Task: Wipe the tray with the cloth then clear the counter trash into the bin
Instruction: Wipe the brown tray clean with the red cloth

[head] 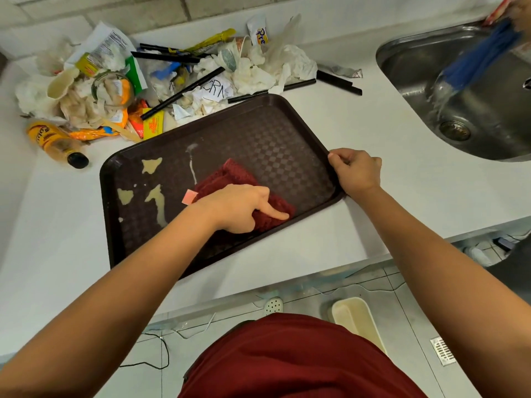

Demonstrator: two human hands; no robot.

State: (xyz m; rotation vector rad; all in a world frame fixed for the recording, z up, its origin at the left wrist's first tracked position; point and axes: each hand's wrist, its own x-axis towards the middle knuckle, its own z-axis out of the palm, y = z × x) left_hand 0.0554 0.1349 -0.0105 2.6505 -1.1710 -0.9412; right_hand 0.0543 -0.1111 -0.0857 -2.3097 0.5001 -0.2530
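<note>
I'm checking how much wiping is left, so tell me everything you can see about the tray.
The tray is dark brown, rectangular, plastic-looking, with rounded corners, a raised rim and a checkered textured floor. It lies flat and skewed on the white counter. Pale creamy spills remain on its left half. The left hand presses a red cloth on it; the right hand grips its right rim.

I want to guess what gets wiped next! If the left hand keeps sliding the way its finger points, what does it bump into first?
Probably the tray's raised right rim, beside the right hand.
</note>
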